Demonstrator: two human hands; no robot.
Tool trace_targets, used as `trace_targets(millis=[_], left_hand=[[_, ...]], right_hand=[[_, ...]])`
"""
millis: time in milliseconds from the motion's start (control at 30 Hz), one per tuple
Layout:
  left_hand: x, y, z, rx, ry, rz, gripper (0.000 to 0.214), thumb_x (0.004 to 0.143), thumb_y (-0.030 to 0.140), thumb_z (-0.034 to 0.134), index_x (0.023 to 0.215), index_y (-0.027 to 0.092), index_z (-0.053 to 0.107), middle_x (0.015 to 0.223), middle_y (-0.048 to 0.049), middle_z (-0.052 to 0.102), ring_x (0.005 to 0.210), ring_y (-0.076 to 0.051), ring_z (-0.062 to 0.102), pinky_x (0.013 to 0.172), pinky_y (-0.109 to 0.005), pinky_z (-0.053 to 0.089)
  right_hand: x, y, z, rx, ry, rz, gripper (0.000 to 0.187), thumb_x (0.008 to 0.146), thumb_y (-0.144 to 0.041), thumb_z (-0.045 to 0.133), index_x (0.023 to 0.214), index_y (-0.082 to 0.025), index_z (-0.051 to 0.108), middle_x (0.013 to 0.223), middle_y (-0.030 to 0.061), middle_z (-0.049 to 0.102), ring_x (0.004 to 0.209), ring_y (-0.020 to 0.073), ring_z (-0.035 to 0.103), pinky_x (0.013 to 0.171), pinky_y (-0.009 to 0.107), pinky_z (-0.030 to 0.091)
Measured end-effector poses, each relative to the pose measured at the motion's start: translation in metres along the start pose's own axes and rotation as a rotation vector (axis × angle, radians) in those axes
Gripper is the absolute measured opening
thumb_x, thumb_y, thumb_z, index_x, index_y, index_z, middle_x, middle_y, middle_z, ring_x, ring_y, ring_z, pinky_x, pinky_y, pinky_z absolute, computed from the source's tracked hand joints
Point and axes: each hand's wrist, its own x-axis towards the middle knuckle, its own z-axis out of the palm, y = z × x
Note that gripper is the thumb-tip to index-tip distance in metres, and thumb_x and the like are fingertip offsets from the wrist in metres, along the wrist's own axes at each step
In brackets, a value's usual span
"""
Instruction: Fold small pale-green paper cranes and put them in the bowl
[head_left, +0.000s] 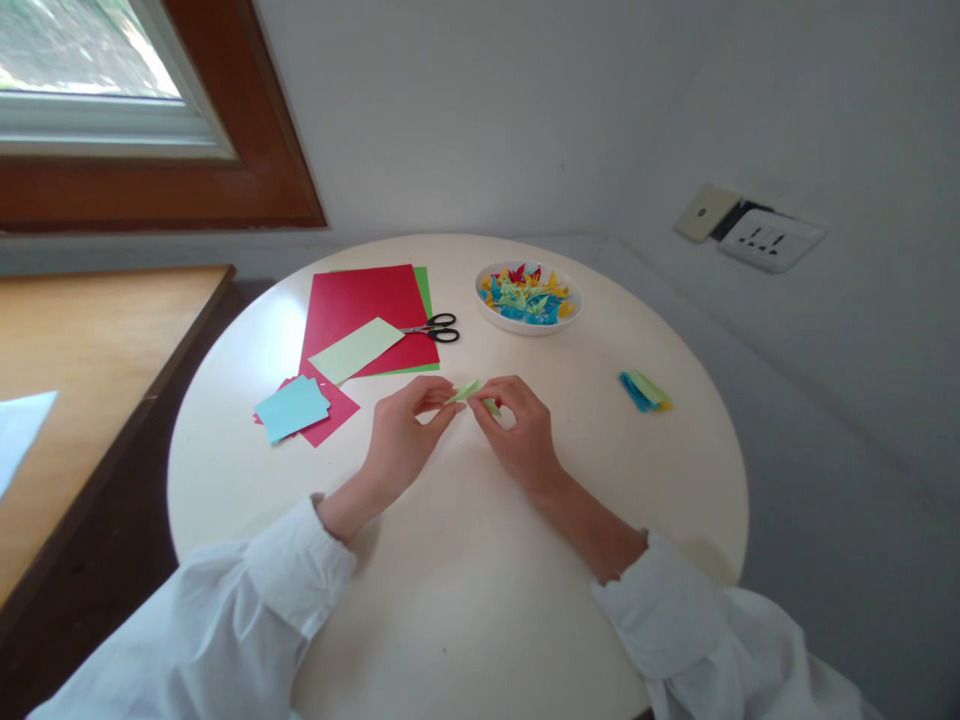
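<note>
Between my two hands is a small piece of folded light green paper (468, 390), held just above the middle of the round table. My left hand (406, 425) pinches its left side between thumb and fingers. From the other side, my right hand (519, 425) pinches it too, and a green tip pokes out below those fingers. Part of the paper is hidden behind the fingertips. Beyond my left hand, a pale green paper strip (357, 349) lies on a large red sheet (360, 295), next to black-handled scissors (441, 327).
A white dish (529, 325) of small folded papers in several colours stands at the back of the white table (465, 600). Blue squares (292, 409) lie over red ones at left. Folded strips (643, 391) lie at right. A wooden table (97, 350) stands at far left.
</note>
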Motion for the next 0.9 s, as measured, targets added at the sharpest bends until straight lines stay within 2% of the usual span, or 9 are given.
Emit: trace_targets(millis=[133,300,533,900], left_hand=[[0.0023,-0.0011,-0.0017,0.054,-0.006,-0.059,0.016,0.067,0.029,0.068,0.075,0.017,0.061,0.069,-0.0019,0.065,0.063,-0.015,0.060,0.064,-0.027,0.050],[0.0022,0.0004,-0.0019,0.073,-0.139,-0.125,0.013,0.073,0.030,0.061,0.072,0.017,0.064,0.060,-0.0013,0.064,0.057,-0.015,0.060,0.057,-0.024,0.046],[0.0016,0.0003,-0.0022,0.189,-0.158,-0.049,0.012,0.076,0.019,0.054,0.075,0.016,0.065,0.064,-0.0016,0.068,0.058,-0.014,0.063,0.059,-0.022,0.047],[0.0005,-0.0056,-0.0030,0.323,-0.163,0.083,0.013,0.079,0.015,0.053,0.070,0.017,0.063,0.061,-0.0005,0.068,0.054,-0.012,0.063,0.054,-0.020,0.045]], right_hand=[[-0.0003,0.0006,0.0000,-0.005,0.000,0.000,0.007,0.078,-0.014,0.056,0.074,-0.020,0.058,0.077,0.0036,0.059,0.071,0.0145,0.056,0.064,0.027,0.047],[-0.0008,0.0011,0.0011,-0.011,-0.026,-0.023,0.008,0.079,-0.014,0.055,0.075,-0.020,0.059,0.077,0.0042,0.060,0.073,0.0147,0.057,0.066,0.028,0.047],[-0.0018,0.0020,0.0025,-0.026,-0.055,-0.039,0.010,0.082,-0.016,0.052,0.076,-0.019,0.058,0.077,0.0037,0.060,0.074,0.0144,0.057,0.067,0.027,0.047],[-0.0015,0.0001,0.0032,-0.050,-0.041,-0.024,0.009,0.081,-0.014,0.053,0.073,-0.018,0.056,0.074,0.0034,0.060,0.071,0.0137,0.057,0.065,0.026,0.046]])
